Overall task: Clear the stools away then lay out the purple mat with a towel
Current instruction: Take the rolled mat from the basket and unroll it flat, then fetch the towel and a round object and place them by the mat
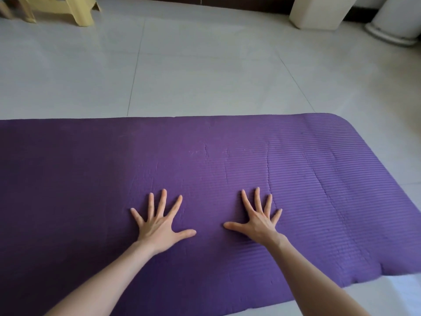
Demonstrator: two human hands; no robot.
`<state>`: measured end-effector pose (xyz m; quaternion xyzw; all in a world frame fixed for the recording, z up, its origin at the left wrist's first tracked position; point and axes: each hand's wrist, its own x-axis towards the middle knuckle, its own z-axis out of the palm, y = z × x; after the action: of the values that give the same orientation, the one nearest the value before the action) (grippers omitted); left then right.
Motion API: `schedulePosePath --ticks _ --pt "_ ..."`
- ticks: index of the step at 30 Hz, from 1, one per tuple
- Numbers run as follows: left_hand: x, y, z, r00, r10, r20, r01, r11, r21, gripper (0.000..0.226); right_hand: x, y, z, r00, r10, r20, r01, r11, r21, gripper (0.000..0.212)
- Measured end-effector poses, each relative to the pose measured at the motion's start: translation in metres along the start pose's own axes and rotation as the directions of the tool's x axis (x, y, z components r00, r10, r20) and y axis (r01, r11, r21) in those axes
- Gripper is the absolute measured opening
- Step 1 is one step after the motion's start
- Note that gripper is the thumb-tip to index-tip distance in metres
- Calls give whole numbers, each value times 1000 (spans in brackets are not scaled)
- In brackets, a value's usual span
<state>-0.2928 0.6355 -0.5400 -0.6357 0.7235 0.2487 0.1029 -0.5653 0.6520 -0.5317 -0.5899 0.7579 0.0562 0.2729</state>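
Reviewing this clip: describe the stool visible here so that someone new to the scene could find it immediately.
Start at the purple mat spread across the tiled floor, then look past its far edge to the top left corner of the view. The stool stands there, only its legs showing. Its pale yellow colour sets it apart from the white objects at the top right.

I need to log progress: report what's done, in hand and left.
Done: the yellow stool stands off at the far left, away from the purple mat, which lies unrolled on the tiled floor. In hand: left hand and right hand press flat on it. Left: no towel in view.
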Motion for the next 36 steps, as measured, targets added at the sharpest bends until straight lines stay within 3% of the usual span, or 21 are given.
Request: schedulePosePath --ticks 7,14,21,30,36 --pt "-3 3 -14 999 -12 51 12 1000 -16 111 -3 -3 -6 1000 9 -9 -8 998 58 120" --pt "-67 36 -116 996 66 65 -61 995 -72 95 -77 -49 -84 998 -53 22 50 990 130 101" --pt "-183 112 -257 998 12 61 6 956 -295 85 -200 -89 -236 995 -65 73 47 972 229 88" --pt "-377 223 -492 994 -104 -22 67 772 -632 79 -382 -119 -511 994 -106 -18 103 905 412 78" --pt "-453 259 -573 992 -102 -73 17 681 -732 81 -460 -125 -589 995 -78 -63 100 838 536 74"
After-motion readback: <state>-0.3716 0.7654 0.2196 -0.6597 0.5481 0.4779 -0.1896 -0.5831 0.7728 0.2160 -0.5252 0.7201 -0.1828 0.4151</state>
